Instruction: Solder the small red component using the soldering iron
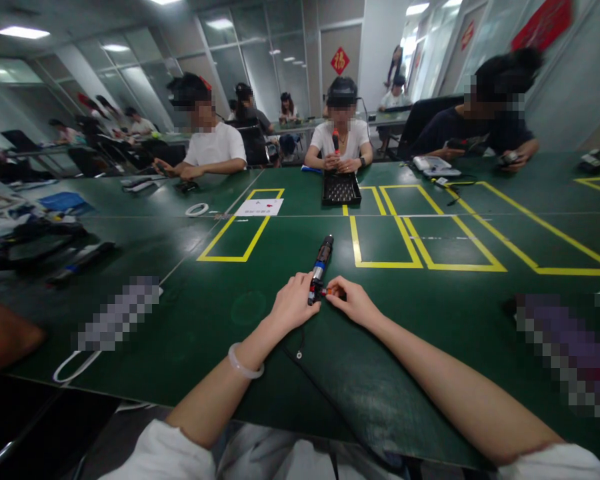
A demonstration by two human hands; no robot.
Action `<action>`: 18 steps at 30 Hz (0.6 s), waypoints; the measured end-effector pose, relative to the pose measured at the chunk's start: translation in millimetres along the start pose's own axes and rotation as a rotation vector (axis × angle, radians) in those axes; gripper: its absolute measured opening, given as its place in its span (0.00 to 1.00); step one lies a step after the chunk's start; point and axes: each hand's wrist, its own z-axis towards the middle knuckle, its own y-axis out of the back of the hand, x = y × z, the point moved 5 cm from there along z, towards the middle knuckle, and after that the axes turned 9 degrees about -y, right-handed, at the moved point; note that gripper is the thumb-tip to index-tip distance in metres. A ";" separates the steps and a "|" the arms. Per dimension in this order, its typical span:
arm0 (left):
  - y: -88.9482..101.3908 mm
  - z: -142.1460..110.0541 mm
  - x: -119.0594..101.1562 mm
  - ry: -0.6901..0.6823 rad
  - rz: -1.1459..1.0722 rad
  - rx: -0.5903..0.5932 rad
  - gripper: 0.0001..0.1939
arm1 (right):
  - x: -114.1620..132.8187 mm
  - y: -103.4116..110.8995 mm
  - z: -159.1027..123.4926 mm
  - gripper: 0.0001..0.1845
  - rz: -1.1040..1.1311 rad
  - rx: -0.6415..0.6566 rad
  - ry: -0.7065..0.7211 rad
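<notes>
Black cylindrical tool with blue-and-silver band (323,260) over glossy green tabletop (250,283), long axis fore-aft, tip away and slightly right, left hand (293,300) clamped on near end, right hand (349,298) pinching small orange-red piece (327,292)

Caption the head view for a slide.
Left hand gripping a black tool, right hand pinching a small orange piece beside it, above a green table.
</notes>
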 end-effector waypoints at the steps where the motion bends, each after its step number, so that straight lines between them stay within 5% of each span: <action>1: -0.4 -0.3 -2.6 -0.008 -0.009 0.000 0.32 | 0.3 -0.6 0.2 0.05 -0.034 -0.004 0.010; 18: -5.9 -3.1 -9.3 -0.021 -0.013 -0.090 0.30 | 4.6 -1.0 -2.3 0.05 -0.155 -0.016 0.071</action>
